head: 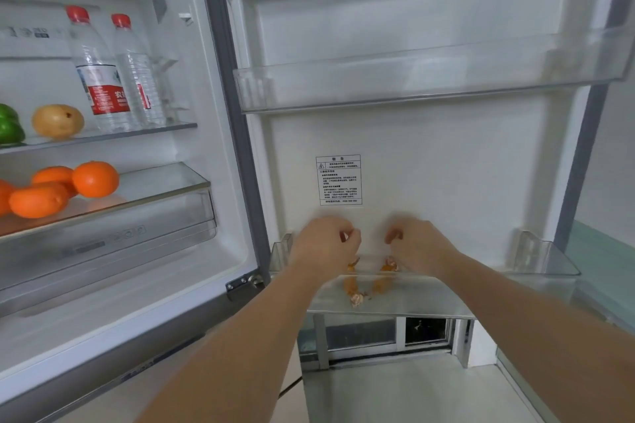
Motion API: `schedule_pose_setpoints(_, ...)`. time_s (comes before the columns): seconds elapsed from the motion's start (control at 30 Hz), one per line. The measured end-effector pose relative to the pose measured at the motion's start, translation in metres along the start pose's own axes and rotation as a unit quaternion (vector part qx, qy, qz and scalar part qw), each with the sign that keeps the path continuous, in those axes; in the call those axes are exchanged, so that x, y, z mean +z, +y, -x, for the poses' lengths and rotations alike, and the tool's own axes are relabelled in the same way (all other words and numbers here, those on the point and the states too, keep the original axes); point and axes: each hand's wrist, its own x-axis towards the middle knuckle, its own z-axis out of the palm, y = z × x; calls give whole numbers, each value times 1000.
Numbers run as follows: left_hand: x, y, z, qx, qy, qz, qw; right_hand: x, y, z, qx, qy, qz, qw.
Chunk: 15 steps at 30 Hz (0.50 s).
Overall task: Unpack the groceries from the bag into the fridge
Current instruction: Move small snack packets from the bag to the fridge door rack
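Reaching into the lowest door bin (549, 264) of the open fridge door (429, 154), both hands sit side by side over the middle of that clear tray. The left hand (324, 244) has its fingers curled in toward the palm, and the right hand (417, 245) is curled much the same; both are blurred, so I cannot tell whether either pinches anything. Just under them, small orange pieces (390, 264) lie on the bin floor near its front wall, with what looks like their reflection in the plastic below; what they are is too smeared to say. A printed warning label (338, 179) is stuck to the door liner just above the hands, and a middle door bin (429, 86) runs across higher up.

Inside the fridge to the left, two water bottles (103, 69) with red caps stand upright at the right end of the upper glass shelf (154, 129), touching or nearly so. A yellowish pear-like fruit (57, 121) sits beside them toward the left, and a green pepper (9, 127) shows at the frame's left edge of that same shelf. On the lower shelf (165, 182), several oranges (95, 178) cluster at its left end, close together. The bag is out of view
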Motion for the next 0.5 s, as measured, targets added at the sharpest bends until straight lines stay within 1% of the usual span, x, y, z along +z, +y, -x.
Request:
schedule_pose_setpoints(0.07, -5, 5, 6, -4, -23, 1, 1000, -2, -4, 8, -33, 74, -4, 997)
schedule_pose_setpoints(0.13, -13, 9, 12, -7, -38, -3, 999, -7, -7, 16, -68, 122, -23, 990)
schedule_pose_setpoints(0.2, -23, 15, 16, -2, -50, -12, 999, -15, -8, 24, -95, 134, -19, 986)
schedule_pose_setpoints(0.33, -34, 31, 19, 14, -62, -22, 998, -32, -1, 41, -134, 134, 24, 982)
schedule_pose_setpoints(0.43, -27, 44, 18, 57, -70, -22, 996, -47, 6, 59, -142, 157, 84, 974)
schedule_pose_setpoints(0.5, -19, 56, 13, 94, -64, -5, 993, -61, 13, 73, -127, 175, 120, 969)
